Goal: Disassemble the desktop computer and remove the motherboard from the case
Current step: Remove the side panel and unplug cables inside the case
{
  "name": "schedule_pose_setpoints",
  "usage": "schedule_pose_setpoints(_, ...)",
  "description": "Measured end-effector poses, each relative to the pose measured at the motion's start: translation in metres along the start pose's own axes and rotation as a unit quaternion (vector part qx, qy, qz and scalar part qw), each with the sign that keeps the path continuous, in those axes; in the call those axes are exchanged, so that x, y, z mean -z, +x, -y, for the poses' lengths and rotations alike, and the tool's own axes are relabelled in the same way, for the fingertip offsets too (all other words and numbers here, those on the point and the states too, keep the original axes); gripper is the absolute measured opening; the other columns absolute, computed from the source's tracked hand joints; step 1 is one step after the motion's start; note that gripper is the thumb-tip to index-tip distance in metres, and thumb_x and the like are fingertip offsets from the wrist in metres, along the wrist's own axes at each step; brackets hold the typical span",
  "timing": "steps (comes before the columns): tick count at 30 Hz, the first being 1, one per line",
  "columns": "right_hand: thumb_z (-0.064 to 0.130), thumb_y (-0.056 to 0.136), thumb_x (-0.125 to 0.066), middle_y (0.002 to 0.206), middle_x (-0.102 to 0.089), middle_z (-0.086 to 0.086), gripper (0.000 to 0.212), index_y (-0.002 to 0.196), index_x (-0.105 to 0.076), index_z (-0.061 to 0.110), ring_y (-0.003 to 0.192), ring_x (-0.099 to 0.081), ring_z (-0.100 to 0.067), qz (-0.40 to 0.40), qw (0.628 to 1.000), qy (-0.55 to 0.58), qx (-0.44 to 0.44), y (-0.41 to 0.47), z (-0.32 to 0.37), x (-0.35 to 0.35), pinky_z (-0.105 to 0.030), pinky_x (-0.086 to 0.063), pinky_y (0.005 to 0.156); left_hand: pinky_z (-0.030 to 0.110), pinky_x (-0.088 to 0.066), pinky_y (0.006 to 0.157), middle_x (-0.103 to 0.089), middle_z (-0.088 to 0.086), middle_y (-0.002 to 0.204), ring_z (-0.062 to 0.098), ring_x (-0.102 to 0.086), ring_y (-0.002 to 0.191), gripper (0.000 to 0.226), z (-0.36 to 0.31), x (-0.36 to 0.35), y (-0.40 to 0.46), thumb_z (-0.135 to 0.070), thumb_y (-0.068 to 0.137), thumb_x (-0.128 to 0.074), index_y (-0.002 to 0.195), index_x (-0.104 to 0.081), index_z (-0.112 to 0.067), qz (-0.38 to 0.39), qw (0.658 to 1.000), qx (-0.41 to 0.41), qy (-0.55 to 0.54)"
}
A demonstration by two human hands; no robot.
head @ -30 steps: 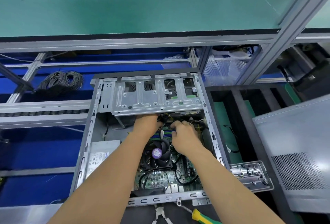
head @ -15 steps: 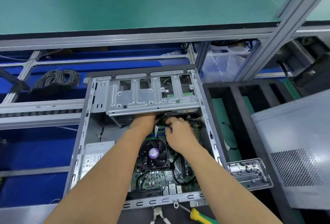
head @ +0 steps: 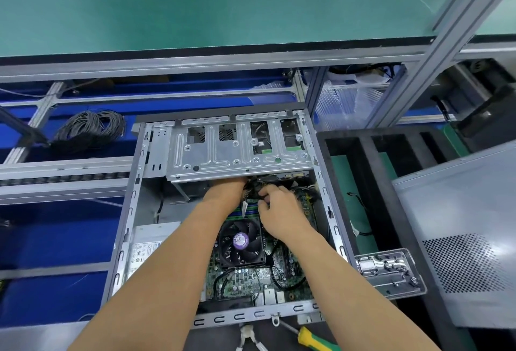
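An open grey computer case (head: 131, 211) lies flat in front of me. Inside it the green motherboard (head: 251, 280) carries a black CPU fan (head: 241, 241) with a purple label. A silver drive cage (head: 237, 155) spans the far end of the case. My left hand (head: 223, 192) reaches under the cage's near edge, and its fingers are hidden there. My right hand (head: 279, 211) sits just right of it with fingers curled on dark cables (head: 252, 188) near the memory slots. A silver power supply (head: 145, 250) lies at the case's left side.
A yellow-green screwdriver (head: 312, 339) and white-handled pliers (head: 248, 339) lie in front of the case. To the right are a small clear tray (head: 391, 275) with screws, a black foam rack (head: 374, 171) and a perforated side panel (head: 460, 225). A coiled cable (head: 89, 130) lies far left.
Both hands stay at the cables under the drive cage. The right hand's fingers have shifted slightly on the cables; the view itself has drifted a little.
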State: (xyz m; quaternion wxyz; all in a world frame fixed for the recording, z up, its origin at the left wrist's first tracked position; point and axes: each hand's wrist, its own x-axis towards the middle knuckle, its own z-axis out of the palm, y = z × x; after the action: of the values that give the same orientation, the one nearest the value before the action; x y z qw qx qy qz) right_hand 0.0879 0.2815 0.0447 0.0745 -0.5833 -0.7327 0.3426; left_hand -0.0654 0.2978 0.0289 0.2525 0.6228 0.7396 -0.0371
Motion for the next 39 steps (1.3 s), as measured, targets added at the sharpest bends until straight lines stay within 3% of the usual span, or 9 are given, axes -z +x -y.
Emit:
schedule_pose_setpoints(3, 0.025, 0.096, -0.05, 0.114, -0.056, -0.004, 0.028, 0.122, -0.057, 0.021, 0.104, -0.055, -0.025, -0.001, 1.0, -0.002, 0.002, 0.0, 0.001, 0.0, -0.043, -0.048, 0.092, 0.03, -0.034, 0.082, -0.051, 0.015, 0.133, 0.032, -0.052, 0.118, 0.038, -0.003, 0.0, -0.004, -0.013, 0.099, -0.039, 0.136, -0.043, -0.015, 0.002, 1.0, -0.007, 0.024)
schedule_pose_setpoints(9, 0.025, 0.095, -0.051, 0.114, -0.055, -0.004, 0.028, 0.122, -0.057, 0.021, 0.102, -0.056, -0.026, -0.002, 1.0, 0.008, 0.003, 0.0, 0.001, 0.0, -0.043, -0.049, 0.09, 0.033, -0.037, 0.078, -0.054, 0.017, 0.123, 0.034, -0.056, 0.11, 0.04, -0.004, 0.0, -0.007, -0.001, 0.093, -0.04, 0.131, -0.043, -0.012, -0.004, 0.999, -0.024, 0.045)
schedule_pose_setpoints(26, 0.023, 0.096, -0.05, 0.119, -0.056, -0.006, 0.03, 0.126, -0.055, 0.019, 0.105, -0.057, -0.026, -0.008, 1.0, 0.017, 0.005, 0.001, 0.002, 0.0, -0.044, -0.048, 0.093, 0.04, -0.047, 0.082, -0.058, 0.016, 0.121, 0.036, -0.06, 0.108, 0.031, -0.009, -0.003, -0.009, 0.005, 0.089, -0.047, 0.116, -0.054, -0.009, -0.014, 0.993, -0.037, 0.107)
schedule_pose_setpoints(31, 0.018, 0.097, -0.049, 0.121, -0.054, -0.01, 0.032, 0.128, -0.055, 0.014, 0.108, -0.055, -0.026, -0.022, 1.0, 0.017, 0.011, 0.002, 0.001, 0.0, -0.042, -0.047, 0.094, 0.038, -0.045, 0.076, -0.061, 0.016, 0.115, 0.036, -0.061, 0.105, 0.029, -0.009, -0.003, -0.01, 0.008, 0.087, -0.047, 0.109, -0.057, -0.008, -0.019, 0.993, -0.039, 0.107)
schedule_pose_setpoints(35, 0.011, 0.098, -0.045, 0.122, -0.053, -0.017, 0.034, 0.13, -0.053, 0.003, 0.114, -0.047, -0.03, -0.046, 0.998, -0.037, 0.017, 0.004, 0.0, 0.0, -0.036, -0.044, 0.095, 0.036, -0.042, 0.074, -0.063, 0.016, 0.113, 0.034, -0.062, 0.103, 0.028, -0.009, -0.002, -0.01, 0.008, 0.086, -0.047, 0.105, -0.059, -0.009, -0.027, 0.994, -0.024, 0.099)
schedule_pose_setpoints(39, 0.012, 0.098, -0.044, 0.124, -0.053, -0.018, 0.039, 0.135, -0.049, 0.003, 0.118, -0.045, -0.03, -0.033, 0.997, -0.067, 0.022, 0.003, -0.001, -0.002, -0.038, -0.043, 0.099, 0.039, -0.046, 0.077, -0.06, 0.016, 0.116, 0.035, -0.06, 0.103, 0.032, -0.01, -0.002, -0.012, 0.006, 0.087, -0.048, 0.112, -0.057, -0.01, -0.032, 0.996, -0.021, 0.084)
